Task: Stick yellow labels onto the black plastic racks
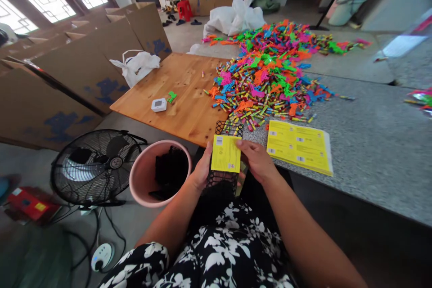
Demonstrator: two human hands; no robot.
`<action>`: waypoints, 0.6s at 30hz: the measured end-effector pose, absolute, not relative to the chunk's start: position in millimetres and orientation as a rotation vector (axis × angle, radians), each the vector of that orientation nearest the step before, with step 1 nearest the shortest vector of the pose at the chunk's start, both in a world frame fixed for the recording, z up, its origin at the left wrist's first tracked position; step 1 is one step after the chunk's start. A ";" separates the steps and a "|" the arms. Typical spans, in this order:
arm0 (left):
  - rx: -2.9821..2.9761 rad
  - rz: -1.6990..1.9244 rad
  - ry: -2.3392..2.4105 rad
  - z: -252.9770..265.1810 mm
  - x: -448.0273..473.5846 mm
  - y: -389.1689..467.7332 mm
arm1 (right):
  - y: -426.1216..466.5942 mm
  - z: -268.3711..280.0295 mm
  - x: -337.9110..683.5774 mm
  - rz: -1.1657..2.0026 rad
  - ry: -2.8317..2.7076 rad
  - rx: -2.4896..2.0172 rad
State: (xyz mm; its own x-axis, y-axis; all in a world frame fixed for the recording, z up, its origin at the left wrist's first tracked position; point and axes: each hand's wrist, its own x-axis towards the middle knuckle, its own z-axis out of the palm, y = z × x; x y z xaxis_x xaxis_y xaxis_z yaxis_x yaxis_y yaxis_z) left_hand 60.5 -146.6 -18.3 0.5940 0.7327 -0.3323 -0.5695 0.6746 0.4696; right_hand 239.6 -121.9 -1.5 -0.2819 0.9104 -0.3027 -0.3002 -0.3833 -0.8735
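In front of my lap I hold a black basket [222,183] with honeycomb-like openings. A yellow printed label [226,155] lies flat across its side. My left hand [201,166] is closed around the basket's left edge. On the right, my right hand [254,157] pinches the label's upper corner with thumb and fingers, the other fingers partly hidden behind the basket. A stack of yellow label sheets [299,146] rests on the grey stone tabletop [364,144] to the right. Beyond the basket spreads a big heap of colourful toy guns [259,76] mixed with small bright tubes.
A pink bucket [141,180] with black items inside stands on the floor at left, beside a black fan [97,166]. The wooden board [189,81] carries a white device [159,105], a green toy gun [172,96] and a white plastic bag [138,65]. Large cardboard boxes [84,63] stand behind.
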 end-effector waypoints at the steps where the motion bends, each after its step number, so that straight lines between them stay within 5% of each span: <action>1: 0.325 0.778 0.531 -17.0 61.0 -145.4 | -123.8 -3.6 242.5 1.819 -0.950 -1.026; 13: 0.432 0.706 0.807 -16.1 74.3 -145.8 | -137.6 -7.5 274.7 1.938 -1.439 -0.776; 18: 0.809 0.934 1.069 -17.5 86.9 -146.4 | -139.9 -16.0 281.8 1.866 -1.363 -1.037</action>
State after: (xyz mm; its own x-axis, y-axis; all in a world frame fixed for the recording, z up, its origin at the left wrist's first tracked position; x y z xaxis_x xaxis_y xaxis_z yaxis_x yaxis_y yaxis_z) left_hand 86.9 -146.4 -17.5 0.1980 0.9148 -0.3520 -0.2260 0.3920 0.8918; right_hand 281.8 -139.9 -16.0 -0.5150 0.8224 -0.2417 -0.0201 -0.2934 -0.9558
